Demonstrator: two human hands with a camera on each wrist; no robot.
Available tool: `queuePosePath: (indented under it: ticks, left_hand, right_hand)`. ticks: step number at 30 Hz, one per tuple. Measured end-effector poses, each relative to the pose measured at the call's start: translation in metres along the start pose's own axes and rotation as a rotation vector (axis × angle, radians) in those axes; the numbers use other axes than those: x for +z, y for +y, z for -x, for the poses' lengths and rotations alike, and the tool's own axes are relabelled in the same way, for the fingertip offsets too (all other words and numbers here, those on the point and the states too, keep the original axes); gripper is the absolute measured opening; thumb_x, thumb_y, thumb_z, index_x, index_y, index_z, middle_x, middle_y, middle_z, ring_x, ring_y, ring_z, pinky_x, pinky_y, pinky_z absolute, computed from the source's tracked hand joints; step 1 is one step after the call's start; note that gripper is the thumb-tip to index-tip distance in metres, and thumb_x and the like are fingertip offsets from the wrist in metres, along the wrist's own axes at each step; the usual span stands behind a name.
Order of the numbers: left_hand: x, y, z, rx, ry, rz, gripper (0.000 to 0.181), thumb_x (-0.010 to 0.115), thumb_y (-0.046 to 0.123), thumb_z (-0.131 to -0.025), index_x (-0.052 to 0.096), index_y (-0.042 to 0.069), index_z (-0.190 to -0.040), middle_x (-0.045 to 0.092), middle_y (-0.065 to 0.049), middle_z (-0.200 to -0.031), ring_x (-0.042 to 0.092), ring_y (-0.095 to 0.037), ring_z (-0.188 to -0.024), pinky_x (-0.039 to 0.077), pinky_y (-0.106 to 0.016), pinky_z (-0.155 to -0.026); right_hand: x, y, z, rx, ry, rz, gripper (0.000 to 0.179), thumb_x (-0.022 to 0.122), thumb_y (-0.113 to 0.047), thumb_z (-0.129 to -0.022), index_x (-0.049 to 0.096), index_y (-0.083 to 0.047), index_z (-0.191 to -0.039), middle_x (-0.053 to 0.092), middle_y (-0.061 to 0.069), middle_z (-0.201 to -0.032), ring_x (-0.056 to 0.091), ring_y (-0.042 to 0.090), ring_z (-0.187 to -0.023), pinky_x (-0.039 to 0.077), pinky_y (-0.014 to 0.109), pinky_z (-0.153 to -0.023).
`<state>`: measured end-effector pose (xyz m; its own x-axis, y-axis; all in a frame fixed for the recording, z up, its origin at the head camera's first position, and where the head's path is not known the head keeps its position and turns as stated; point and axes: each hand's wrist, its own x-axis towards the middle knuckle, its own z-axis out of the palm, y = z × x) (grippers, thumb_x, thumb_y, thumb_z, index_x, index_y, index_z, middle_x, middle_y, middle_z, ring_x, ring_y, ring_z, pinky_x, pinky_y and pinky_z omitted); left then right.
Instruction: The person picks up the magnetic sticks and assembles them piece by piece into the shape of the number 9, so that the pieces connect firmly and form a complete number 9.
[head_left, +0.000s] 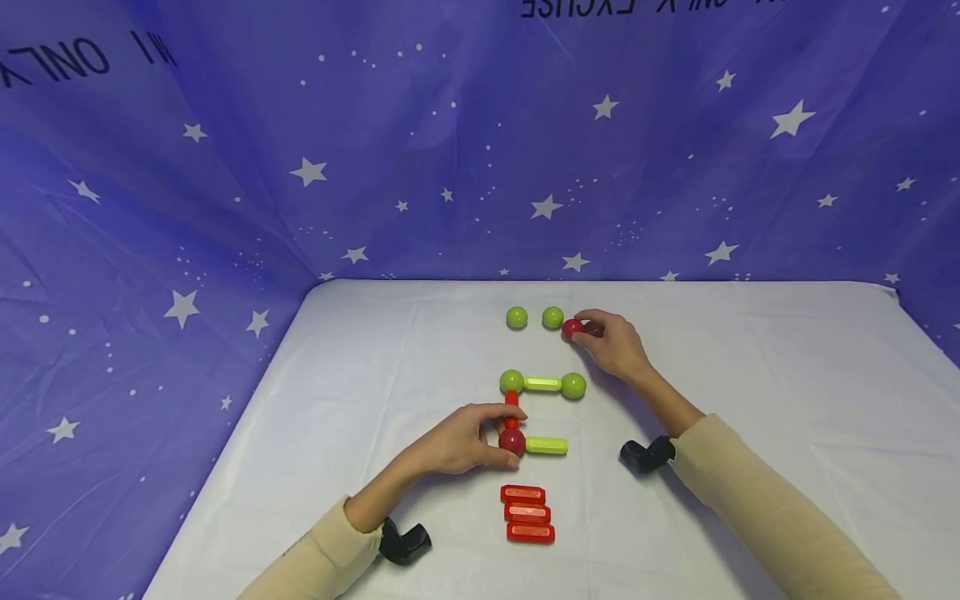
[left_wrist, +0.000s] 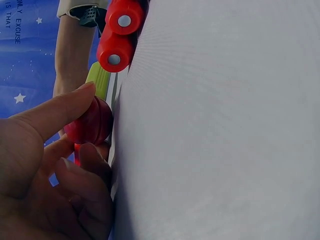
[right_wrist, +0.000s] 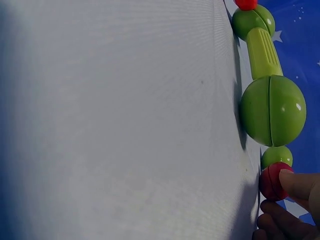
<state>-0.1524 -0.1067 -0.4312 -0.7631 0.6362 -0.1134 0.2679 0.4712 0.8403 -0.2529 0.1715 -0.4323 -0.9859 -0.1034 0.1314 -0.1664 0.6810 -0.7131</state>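
Note:
My left hand [head_left: 459, 439] holds a red ball [head_left: 512, 442] between thumb and fingers. From that ball a red rod [head_left: 512, 409] runs up to a green ball [head_left: 512, 382], and a yellow-green rod [head_left: 546, 446] extends right with a free end. Another yellow-green rod [head_left: 542, 384] links the upper green ball to a second green ball [head_left: 573, 386]. Farther back, my right hand [head_left: 613, 343] pinches a loose red ball [head_left: 572, 329] beside a loose green ball [head_left: 552, 317]. The right wrist view shows the thumb on this red ball [right_wrist: 274, 181].
One more green ball [head_left: 517, 317] lies at the back left of the pair. Three red rods [head_left: 527, 513] lie stacked side by side near the front; their round silvery ends show in the left wrist view. A purple star-patterned cloth [head_left: 450, 150] rises behind the white table [head_left: 750, 358].

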Motion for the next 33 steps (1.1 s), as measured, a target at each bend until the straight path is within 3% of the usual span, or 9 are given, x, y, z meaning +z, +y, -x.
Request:
queuePosePath:
  ticks: [33]
  left_hand:
    - [-0.0008,0.0007,-0.0009,-0.004,-0.006,-0.017,0.054,0.084,0.018,-0.079,0.063,0.012,-0.129,0.058,0.003,-0.098,0.045,-0.014,-0.068,0.036,-0.024,-0.059]
  right_hand:
    - [-0.0037,0.0050,0.0063,-0.013,0.021,-0.032,0.032,0.071,-0.011,-0.090,0.066,-0.001,-0.120,0.069,0.019,-0.100,0.062,0.032,-0.090,0.044,0.045,-0.084]
